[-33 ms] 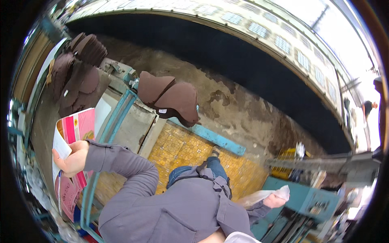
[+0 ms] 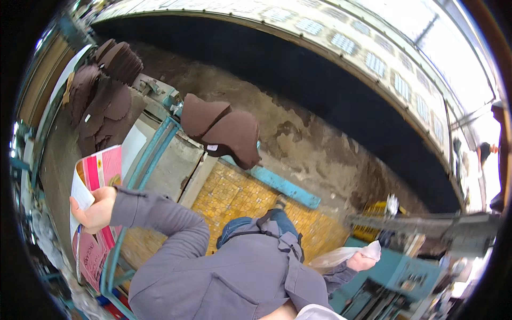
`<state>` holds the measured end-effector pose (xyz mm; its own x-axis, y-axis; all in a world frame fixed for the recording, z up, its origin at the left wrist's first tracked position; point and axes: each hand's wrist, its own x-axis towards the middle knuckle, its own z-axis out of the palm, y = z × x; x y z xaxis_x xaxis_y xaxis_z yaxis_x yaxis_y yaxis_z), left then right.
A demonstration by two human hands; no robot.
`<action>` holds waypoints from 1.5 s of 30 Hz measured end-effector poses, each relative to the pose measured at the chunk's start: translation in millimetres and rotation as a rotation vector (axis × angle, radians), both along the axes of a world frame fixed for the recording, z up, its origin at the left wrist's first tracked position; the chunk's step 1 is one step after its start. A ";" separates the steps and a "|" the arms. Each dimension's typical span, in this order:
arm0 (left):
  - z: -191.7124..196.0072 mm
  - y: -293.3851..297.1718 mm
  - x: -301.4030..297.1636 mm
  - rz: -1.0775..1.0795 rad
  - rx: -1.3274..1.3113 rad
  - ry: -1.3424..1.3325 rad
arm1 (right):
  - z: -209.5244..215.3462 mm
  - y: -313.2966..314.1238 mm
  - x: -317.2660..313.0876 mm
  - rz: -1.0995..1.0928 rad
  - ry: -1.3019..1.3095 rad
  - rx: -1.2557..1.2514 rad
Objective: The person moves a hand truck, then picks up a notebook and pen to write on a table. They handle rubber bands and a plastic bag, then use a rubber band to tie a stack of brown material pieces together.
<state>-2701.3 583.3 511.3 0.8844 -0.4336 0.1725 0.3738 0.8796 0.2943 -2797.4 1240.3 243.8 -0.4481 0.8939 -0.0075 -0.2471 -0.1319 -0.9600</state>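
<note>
My left hand (image 2: 97, 209) is closed round the edge of a pink notebook (image 2: 109, 166) with a white page bent over at the thumb. The notebook hangs tilted beside a light blue metal frame (image 2: 154, 146). Out to the right, my right hand (image 2: 361, 261) grips a thin, whitish plastic bag (image 2: 333, 258), which trails back toward my body. Stacks of dark brown cut pieces (image 2: 118, 63) lie on the table beyond the notebook. More brown curved pieces (image 2: 232, 128), with a small white label, rest past the frame.
A long dark panel (image 2: 298, 69) runs across the far side, beside a stained floor (image 2: 288, 130). Yellow patterned flooring (image 2: 229, 192) lies under me, edged by a blue bar (image 2: 288, 186). To the right stand a teal machine (image 2: 410, 272) and a yellow crate (image 2: 373, 218). A person (image 2: 484, 152) is far right.
The view has shifted very slightly. Both hands keep the same hold, the left on the notebook and the right on the plastic bag.
</note>
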 end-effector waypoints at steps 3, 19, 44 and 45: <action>-7.0 15.0 -7.5 0.115 0.062 0.020 | 78.4 -29.3 -141.4 0.165 0.226 -0.609; 6.0 45.7 -253.6 0.952 -0.235 -0.141 | 79.6 -164.5 -530.0 0.292 0.126 1.338; 13.5 -154.4 -493.5 0.037 0.275 -0.123 | 20.1 -725.8 -900.6 1.446 0.419 0.530; 14.3 -166.3 -490.4 0.003 0.283 -0.125 | 5.9 -749.6 -915.7 1.511 0.393 0.418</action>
